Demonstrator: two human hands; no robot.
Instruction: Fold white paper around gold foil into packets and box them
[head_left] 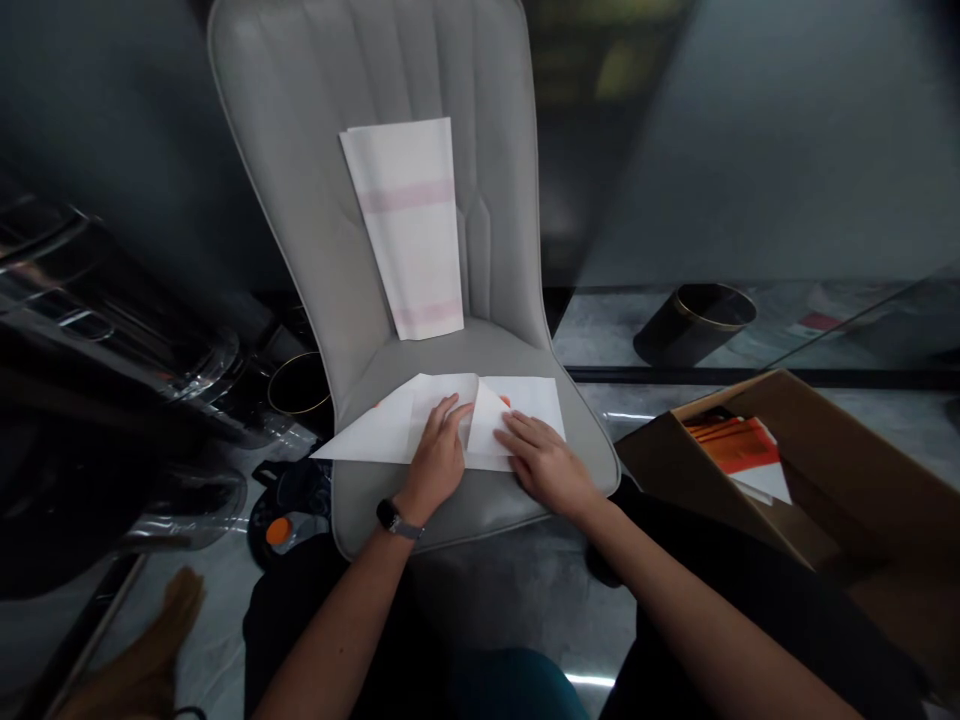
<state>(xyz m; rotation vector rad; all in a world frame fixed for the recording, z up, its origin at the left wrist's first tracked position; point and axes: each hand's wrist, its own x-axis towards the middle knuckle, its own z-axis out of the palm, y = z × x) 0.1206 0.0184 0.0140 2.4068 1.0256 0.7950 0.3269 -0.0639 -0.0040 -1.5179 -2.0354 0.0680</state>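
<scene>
A white sheet of paper [367, 436] with small orange marks lies across the grey chair's seat [480, 500]. Its left end comes to a point, and a flap near the middle is folded over. My left hand [439, 452] rests on the paper left of that flap, fingers stretched out, one fingertip at the flap's edge. On the right part of the sheet lies my right hand [546, 462], its fingers extended and touching the flap. Against the backrest leans a folded white paper piece [411, 240] with pale pink bands.
An open cardboard box [862, 460] holding orange-and-white printed papers [739, 445] stands at the right. Behind it, a black bin [686, 330] shows through glass. Another dark bin [300, 385] and an orange-capped bottle [281, 531] are left of the chair.
</scene>
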